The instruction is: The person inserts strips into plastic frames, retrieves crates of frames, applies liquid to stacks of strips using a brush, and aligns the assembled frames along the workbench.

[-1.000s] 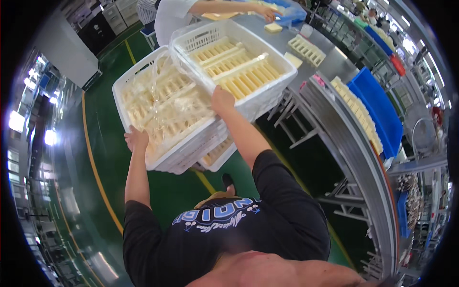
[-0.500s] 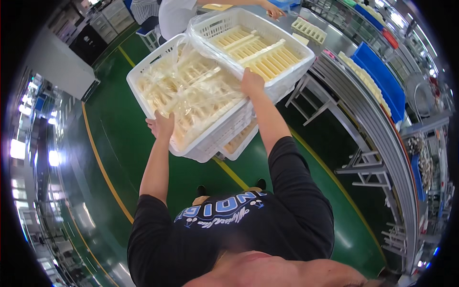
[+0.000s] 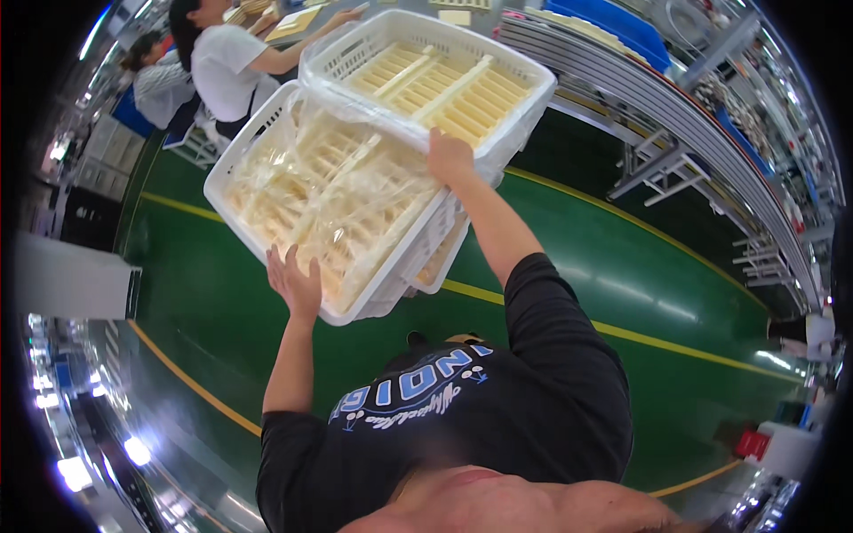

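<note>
Head view shows the carrying step: the left hand (image 3: 296, 282), palm up with fingers spread flat rather than curled, props the near edge of a white slotted plastic crate (image 3: 333, 200) lined with clear film and filled with pale cream strips, in the upper middle of the frame above the green floor (image 3: 622, 266). The right hand (image 3: 450, 157) grips the rim where a second white plastic crate of cream strips (image 3: 435, 75) overlaps the first. Judging by this, the next move calls for keeping both crates level while walking toward the long metal desk (image 3: 675, 107) at upper right.
</note>
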The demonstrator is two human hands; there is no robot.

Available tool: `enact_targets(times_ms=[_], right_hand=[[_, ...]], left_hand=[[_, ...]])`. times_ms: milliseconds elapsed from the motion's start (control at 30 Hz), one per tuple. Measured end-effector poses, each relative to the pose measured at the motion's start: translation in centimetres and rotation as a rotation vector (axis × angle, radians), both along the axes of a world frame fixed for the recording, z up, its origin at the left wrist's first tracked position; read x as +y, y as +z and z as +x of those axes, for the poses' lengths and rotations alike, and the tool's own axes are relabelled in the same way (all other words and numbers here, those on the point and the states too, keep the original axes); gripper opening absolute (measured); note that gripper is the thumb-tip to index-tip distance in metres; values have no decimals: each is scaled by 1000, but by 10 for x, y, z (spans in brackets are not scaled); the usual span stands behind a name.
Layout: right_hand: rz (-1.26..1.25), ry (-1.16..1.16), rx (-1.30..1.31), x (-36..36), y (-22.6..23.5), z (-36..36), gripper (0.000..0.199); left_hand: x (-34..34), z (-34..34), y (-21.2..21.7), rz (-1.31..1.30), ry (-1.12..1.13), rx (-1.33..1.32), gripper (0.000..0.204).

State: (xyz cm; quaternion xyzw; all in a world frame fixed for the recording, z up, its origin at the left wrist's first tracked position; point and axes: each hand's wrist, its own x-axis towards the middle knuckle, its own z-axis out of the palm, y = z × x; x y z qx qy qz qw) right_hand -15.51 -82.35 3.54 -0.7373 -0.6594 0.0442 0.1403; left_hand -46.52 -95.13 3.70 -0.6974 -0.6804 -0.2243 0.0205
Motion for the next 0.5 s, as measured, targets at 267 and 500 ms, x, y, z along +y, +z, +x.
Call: enact_targets(times_ms=[267,500], right_hand=[[1,-125,66,-2,15,-21,19],[-25,-227,89,-6,38,-42,15]], left_hand=[[61,-39,15,-110,-147,-9,31],[92,-63,39,-155,-226,13,31]])
